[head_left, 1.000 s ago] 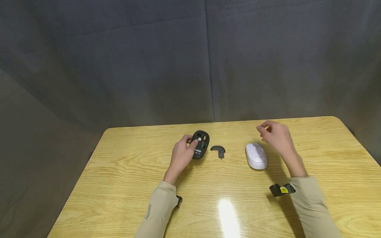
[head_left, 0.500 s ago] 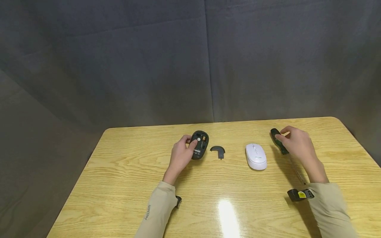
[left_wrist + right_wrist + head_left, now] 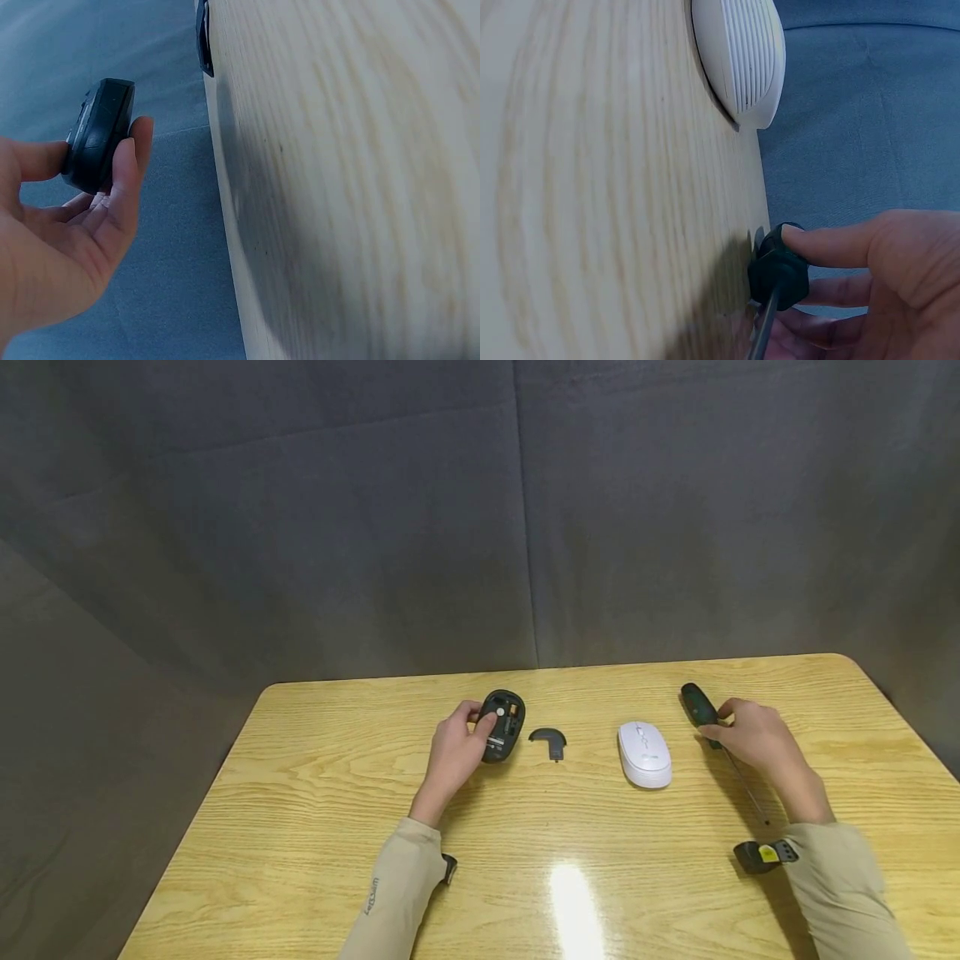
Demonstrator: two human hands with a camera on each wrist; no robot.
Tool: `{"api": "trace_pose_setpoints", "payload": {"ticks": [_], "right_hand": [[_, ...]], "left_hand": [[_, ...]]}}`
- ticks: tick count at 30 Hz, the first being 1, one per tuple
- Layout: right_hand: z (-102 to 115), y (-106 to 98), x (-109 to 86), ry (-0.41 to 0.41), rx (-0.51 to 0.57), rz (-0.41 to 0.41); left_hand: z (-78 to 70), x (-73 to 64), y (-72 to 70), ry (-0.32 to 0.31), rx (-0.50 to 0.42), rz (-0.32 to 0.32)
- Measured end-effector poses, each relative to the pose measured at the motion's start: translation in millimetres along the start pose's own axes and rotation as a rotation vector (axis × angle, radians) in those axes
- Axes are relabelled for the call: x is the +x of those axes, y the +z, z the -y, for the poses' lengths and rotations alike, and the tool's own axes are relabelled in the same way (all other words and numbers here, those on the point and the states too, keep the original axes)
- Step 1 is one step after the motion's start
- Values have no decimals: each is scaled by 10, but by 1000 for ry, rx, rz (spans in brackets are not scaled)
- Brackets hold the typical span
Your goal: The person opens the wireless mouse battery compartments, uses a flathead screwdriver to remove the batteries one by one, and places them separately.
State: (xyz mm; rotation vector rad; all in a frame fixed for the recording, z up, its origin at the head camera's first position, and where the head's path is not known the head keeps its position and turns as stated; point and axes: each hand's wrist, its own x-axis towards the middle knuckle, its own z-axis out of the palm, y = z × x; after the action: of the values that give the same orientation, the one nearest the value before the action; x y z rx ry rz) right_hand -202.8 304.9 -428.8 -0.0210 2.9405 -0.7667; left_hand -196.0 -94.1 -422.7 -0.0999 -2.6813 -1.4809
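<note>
In the head view, my left hand [image 3: 456, 742] holds a black computer mouse [image 3: 513, 739] with its underside up, thumb on the bottom and fingers round the edge. Its battery compartment is uncovered, and a gold-coloured battery end [image 3: 513, 710] shows inside. A dark curved battery cover [image 3: 553, 741] lies just right of it. My right hand [image 3: 757, 735] grips the dark green handle of a screwdriver [image 3: 696, 702], thumb and fingers near the shaft end. The shaft points toward me. In the right wrist view, the handle [image 3: 778, 277] is close to the tabletop; the fingers are partly hidden behind it.
A white computer mouse [image 3: 646, 753] sits on the wooden table [image 3: 300, 827], between the battery cover and the screwdriver. Behind the table's far edge hangs a dark grey curtain [image 3: 390, 527]. Each wrist wears a small black camera [image 3: 750, 857].
My right hand has moved right and toward me from above the white mouse to the screwdriver, which has come into view, and now grips its handle. The left hand stays nearly still.
</note>
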Motion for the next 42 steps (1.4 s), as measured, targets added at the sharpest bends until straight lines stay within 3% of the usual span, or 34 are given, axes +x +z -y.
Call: {"api": "trace_pose_setpoints", "payload": {"ticks": [8, 20, 28, 35, 42], "right_hand": [[-26, 29, 10, 11, 17, 26], [-51, 56, 7, -16, 100, -7], [45, -76, -43, 4, 258, -75], [145, -177, -75, 24, 478, -178], [219, -233, -73, 26, 687, -196]], "left_hand": [[1, 3, 5, -5, -1, 1], [14, 8, 10, -4, -1, 5], [0, 1, 10, 1, -9, 1], [1, -2, 19, -14, -27, 1], [10, 0, 24, 4, -41, 5]]}}
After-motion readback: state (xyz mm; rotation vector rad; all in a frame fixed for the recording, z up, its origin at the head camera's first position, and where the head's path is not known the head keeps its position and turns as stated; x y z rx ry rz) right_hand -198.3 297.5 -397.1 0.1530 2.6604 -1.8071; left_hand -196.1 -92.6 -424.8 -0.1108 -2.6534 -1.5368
